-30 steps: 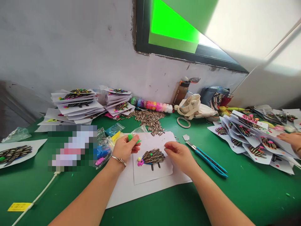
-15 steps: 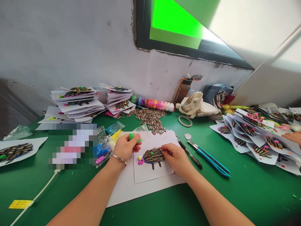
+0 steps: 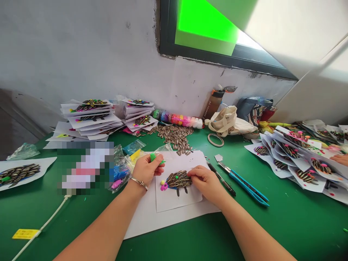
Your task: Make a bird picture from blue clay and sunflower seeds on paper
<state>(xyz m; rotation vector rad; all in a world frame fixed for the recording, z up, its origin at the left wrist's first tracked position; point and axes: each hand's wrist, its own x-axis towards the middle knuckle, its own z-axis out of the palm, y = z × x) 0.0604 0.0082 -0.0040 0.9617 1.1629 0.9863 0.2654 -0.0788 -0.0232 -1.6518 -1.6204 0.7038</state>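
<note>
My left hand (image 3: 148,169) pinches a lump of green modelling clay (image 3: 152,157) between thumb and fingers, above the upper left of a white paper sheet (image 3: 168,203). On that sheet is an animal picture (image 3: 178,180) made of striped sunflower seeds, with a pink head, a yellow ball, dark legs and one green dot on its back. My right hand (image 3: 204,181) is at the picture's right end, thumb and fingertips drawn together near the seeds. Whatever those fingertips may hold is too small to make out. A larger white sheet (image 3: 141,221) lies underneath.
A black pen (image 3: 221,178) and a blue utility knife (image 3: 248,187) lie right of the paper. Loose sunflower seeds (image 3: 176,136) are heaped behind. Stacks of finished pictures (image 3: 92,121) stand left, more cards (image 3: 288,152) right, by another person's hand (image 3: 340,158).
The view has shifted slightly. My right fingertips have moved a little at the picture's right end. My left hand keeps its pinch on the green clay.
</note>
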